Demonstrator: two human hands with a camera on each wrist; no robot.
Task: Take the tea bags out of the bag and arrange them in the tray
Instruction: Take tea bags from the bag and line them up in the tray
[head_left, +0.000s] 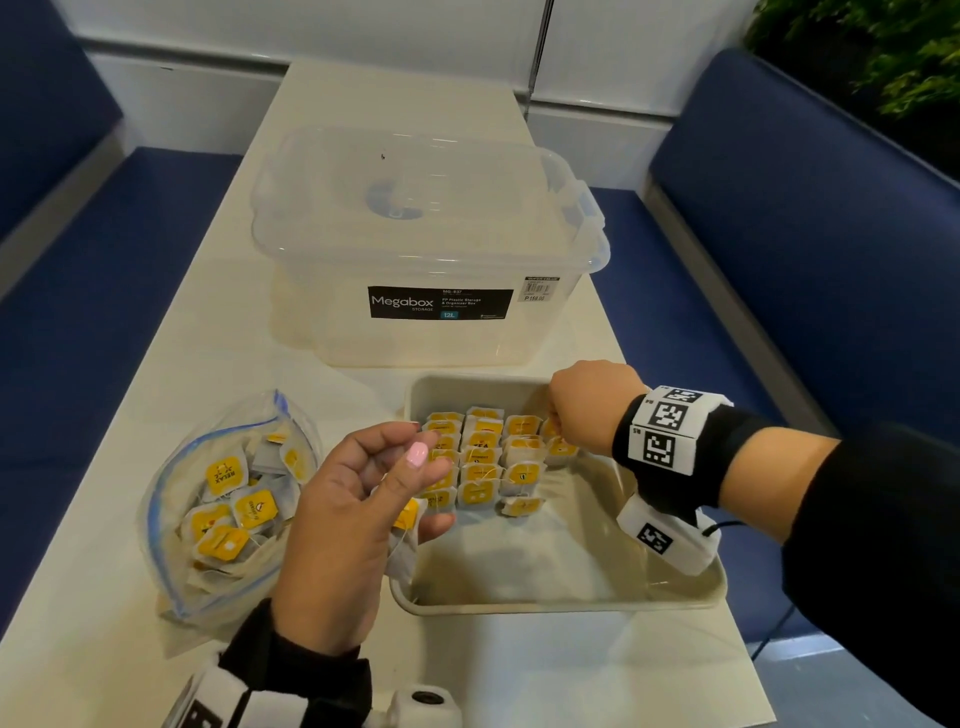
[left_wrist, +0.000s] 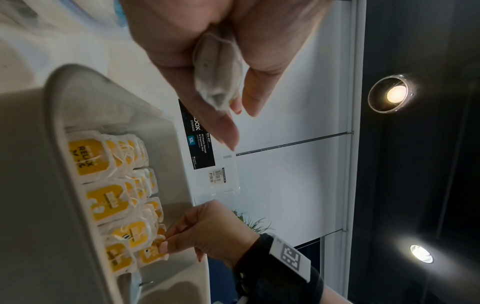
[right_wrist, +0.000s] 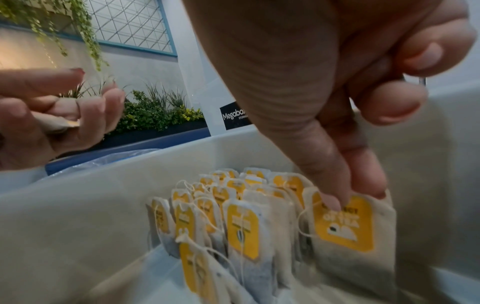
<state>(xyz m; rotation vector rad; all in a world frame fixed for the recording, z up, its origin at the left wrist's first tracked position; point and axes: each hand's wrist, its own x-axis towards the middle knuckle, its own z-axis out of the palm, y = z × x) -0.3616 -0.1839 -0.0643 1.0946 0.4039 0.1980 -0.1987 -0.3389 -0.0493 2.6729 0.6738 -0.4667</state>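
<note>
Rows of tea bags (head_left: 480, 457) already stand in the far left part of the tray (head_left: 571, 605), packed upright one against the next with their yellow tags facing the person. That looks like four short rows, the rightmost one the shortest. Most of the tray floor, the near half and the right side, is bare, so the job seems less than half done.

The right hand (head_left: 589, 408) is down at the far right of those rows. In the right wrist view its thumb and forefinger pinch the top edge of one tea bag (right_wrist: 348, 230) standing at the end of a row, while the other fingers curl in.

The left hand (head_left: 358, 499) hovers palm up over the tray's near left corner, its fingers curled round a small bundle of tea bags (left_wrist: 218, 67) waiting to be placed.

Left of the tray, the zip bag (head_left: 228, 499) lies open on the table (head_left: 545, 670), and plenty of tea bags remain heaped inside. Behind both stands a clear lidded storage box (head_left: 426, 249), apart from the work.
</note>
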